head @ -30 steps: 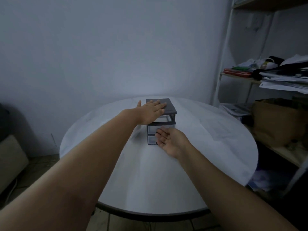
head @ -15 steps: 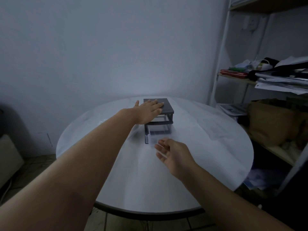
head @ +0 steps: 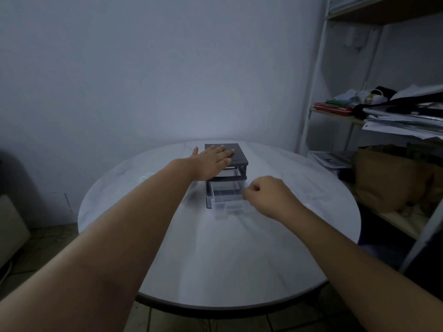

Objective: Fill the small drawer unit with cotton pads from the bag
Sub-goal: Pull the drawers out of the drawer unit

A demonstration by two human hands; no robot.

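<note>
While L hand point(head: 213, 161) atop unit point(head: 237, 153), drawer point(head: 226, 200) beside R fingers point(head: 250, 190)

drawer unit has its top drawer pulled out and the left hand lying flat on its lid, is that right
No. The head view shows the bottom drawer pulled out, not the top one. The left hand does lie flat on the lid of the drawer unit.
</note>
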